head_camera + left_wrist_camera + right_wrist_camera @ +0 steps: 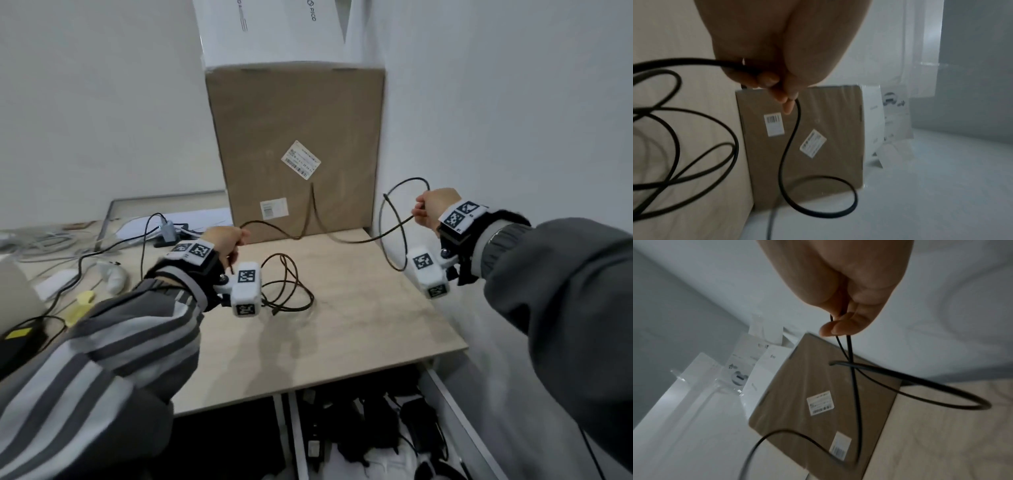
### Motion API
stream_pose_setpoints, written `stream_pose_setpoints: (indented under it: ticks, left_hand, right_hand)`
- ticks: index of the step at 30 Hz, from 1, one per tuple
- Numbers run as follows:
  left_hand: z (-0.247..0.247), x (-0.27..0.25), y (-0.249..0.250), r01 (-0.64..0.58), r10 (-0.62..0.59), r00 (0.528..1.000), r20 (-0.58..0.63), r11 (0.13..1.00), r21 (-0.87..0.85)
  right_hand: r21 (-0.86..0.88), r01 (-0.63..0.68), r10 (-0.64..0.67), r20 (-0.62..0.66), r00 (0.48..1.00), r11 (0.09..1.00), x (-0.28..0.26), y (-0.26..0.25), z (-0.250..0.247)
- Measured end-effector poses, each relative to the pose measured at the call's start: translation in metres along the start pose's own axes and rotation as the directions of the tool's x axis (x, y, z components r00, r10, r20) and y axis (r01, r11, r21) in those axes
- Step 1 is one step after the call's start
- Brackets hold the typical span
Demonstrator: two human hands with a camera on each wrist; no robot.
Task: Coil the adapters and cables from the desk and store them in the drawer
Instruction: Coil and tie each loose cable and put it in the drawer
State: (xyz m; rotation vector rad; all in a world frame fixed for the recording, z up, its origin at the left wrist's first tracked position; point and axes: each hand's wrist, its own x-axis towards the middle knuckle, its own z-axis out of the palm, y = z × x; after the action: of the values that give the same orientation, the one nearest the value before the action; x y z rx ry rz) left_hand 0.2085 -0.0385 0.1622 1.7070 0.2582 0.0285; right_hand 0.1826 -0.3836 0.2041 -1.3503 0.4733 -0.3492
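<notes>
You've got a black cable [287, 284] on pale wood-grain tabletop [359, 308], brown cardboard box [294, 113] at 12 o'clock, grey-white striped sleeve [102, 342], yellow notes [80, 305].

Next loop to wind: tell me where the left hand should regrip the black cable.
Regrip the black cable on the slack span sagging between the left hand and the right hand, from above. That stretch hangs free before the cardboard box; the tangle on the desk would probably snag.

Grey jacket sleeves [561, 274], the left one white-striped; black wrist straps [205, 270] carry white camera blocks [245, 287] with black square markers.
</notes>
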Motion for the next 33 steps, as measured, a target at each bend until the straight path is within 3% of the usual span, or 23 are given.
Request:
stream_pose_setpoints:
  ticks: [3,8,11,16,19,22,24,27,29,31,33]
  left_hand:
    - [-0.03,0.005,0.001,-0.004,-0.01,0.991,-0.137,0.995,-0.099]
    - [-0.051,0.005,-0.003,-0.035,-0.004,0.979,-0.203,0.982,-0.187]
    - [-0.057,0.0,-0.005,-0.096,0.049,0.978,-0.205,0.969,-0.228]
    - [-0.043,-0.006,-0.013,-0.057,0.078,0.988,0.131,0.986,-0.159]
    - [-0.02,-0.006,-0.023,-0.068,0.072,0.963,0.258,0.997,-0.023]
    - [-0.007,0.0,-0.037,-0.031,-0.026,0.946,0.323,0.985,0.168]
    - [-0.011,0.011,-0.049,-0.006,-0.069,0.96,0.273,0.964,0.266]
    - [-0.037,0.025,-0.065,0.015,-0.027,0.999,0.039,0.955,0.296]
    - [-0.055,0.03,-0.079,0.101,-0.089,0.995,-0.05,0.941,0.323]
    - [-0.062,0.029,-0.093,0.227,-0.221,0.973,-0.06,0.896,0.382]
    - [-0.058,0.029,-0.108,0.301,-0.323,0.946,-0.004,0.877,0.375]
  right_hand:
    - [-0.052,-0.021,0.019,-0.04,0.999,0.998,-0.003,0.001,-0.019]
    - [-0.193,0.173,-0.175,0.007,0.985,0.966,-0.016,0.023,-0.023]
    - [-0.217,0.225,-0.231,-0.004,0.973,0.95,-0.02,0.02,-0.019]
    - [-0.243,0.225,-0.176,0.21,0.962,0.944,-0.025,0.024,0.003]
    - [-0.294,0.232,-0.15,0.275,0.95,0.927,-0.02,0.039,0.032]
    - [-0.353,0.219,-0.121,0.278,0.953,0.91,-0.001,0.06,0.064]
    - [-0.398,0.204,-0.09,0.288,0.953,0.894,0.016,0.07,0.082]
    - [-0.534,0.236,-0.052,0.337,0.94,0.812,0.032,0.081,0.103]
    - [-0.633,0.246,0.009,0.371,0.928,0.734,0.034,0.089,0.115]
    - [-0.693,0.206,0.158,0.422,0.893,0.69,0.031,0.098,0.126]
    - [-0.774,0.245,0.275,0.473,0.837,0.584,0.025,0.104,0.132]
